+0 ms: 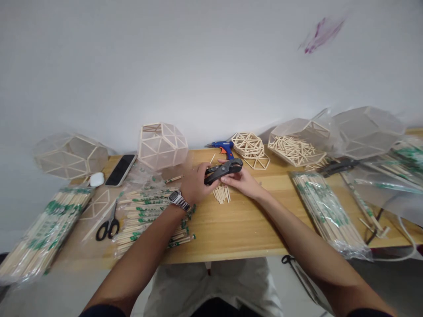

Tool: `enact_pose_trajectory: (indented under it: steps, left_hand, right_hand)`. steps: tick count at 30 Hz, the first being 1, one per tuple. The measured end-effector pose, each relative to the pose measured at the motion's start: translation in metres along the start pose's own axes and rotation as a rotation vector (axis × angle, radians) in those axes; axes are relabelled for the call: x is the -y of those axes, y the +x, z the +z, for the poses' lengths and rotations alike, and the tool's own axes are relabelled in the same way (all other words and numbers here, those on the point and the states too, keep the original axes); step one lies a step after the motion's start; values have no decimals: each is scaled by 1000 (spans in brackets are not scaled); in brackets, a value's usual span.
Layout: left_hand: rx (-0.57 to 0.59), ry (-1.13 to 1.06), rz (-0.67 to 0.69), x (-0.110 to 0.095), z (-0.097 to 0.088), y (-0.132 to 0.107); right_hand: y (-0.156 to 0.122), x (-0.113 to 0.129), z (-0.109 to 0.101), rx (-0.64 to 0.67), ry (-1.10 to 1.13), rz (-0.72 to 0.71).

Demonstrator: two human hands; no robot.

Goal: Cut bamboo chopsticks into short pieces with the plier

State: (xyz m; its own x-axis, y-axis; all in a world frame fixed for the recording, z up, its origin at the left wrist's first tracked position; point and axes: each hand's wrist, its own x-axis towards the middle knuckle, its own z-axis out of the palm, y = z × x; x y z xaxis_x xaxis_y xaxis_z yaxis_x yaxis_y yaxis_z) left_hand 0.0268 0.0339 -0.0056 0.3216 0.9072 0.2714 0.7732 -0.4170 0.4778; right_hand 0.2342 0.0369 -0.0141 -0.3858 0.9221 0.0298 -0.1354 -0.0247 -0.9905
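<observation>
My left hand point(198, 180), a watch on its wrist, is closed around the handles of black cutting pliers point(228, 168). Beside the head of the pliers my right hand point(243, 179) is closed, thumb and fingers pressed together; what they pinch, if anything, is too small to make out. Just below both hands, short cut wooden sticks point(222, 194) lie in a small bunch on the wooden table point(231, 233). Green-marked, wrapped chopsticks point(145, 215) are spread out under and beside my left forearm.
A blue glue gun point(223, 147) and stacked triangular stick frames point(248, 146) lie behind my hands. Paper-covered stick shells point(161, 147) stand along the wall; another holds many cut sticks point(292, 149). Scissors point(108, 226), a phone point(121, 170) and chopstick packs point(330, 213) lie around.
</observation>
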Motion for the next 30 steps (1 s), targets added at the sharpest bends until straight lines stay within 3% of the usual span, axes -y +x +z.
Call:
enact_pose_trajectory:
  steps: [4, 9, 13, 16, 18, 20, 22, 23, 26, 28, 30]
  left_hand:
    - [59, -53, 22, -4, 4, 0]
    - [87, -80, 86, -14, -4, 8]
    - [55, 29, 217, -40, -44, 0]
    - [32, 56, 258, -63, -89, -27]
    - [-86, 77, 229, -66, -116, -49]
    - [-294, 151, 153, -48, -136, -67]
    - [-487, 317, 3, -10, -150, -77]
    - [-528, 404, -112, 14, -156, -79]
    - [-361, 553, -484, 94, -171, -77]
    - [-208, 583, -632, 139, -178, -73]
    - [-32, 608, -712, 169, -180, -65]
  right_hand:
    - [-2, 1, 3, 18, -20, -59]
    - [2, 0, 0, -92, 59, -90]
    - [9, 1, -13, -180, 279, -16]
    - [12, 4, -23, -241, 389, 20]
    - [13, 4, -27, -266, 436, 45]
    - [13, 3, -31, -283, 485, 72]
    - [14, -1, -34, -300, 530, 95]
    - [14, -3, -35, -309, 546, 105]
    - [16, -10, -38, -335, 578, 122]
    - [17, -12, -40, -333, 599, 130]
    - [17, -12, -40, -324, 632, 137]
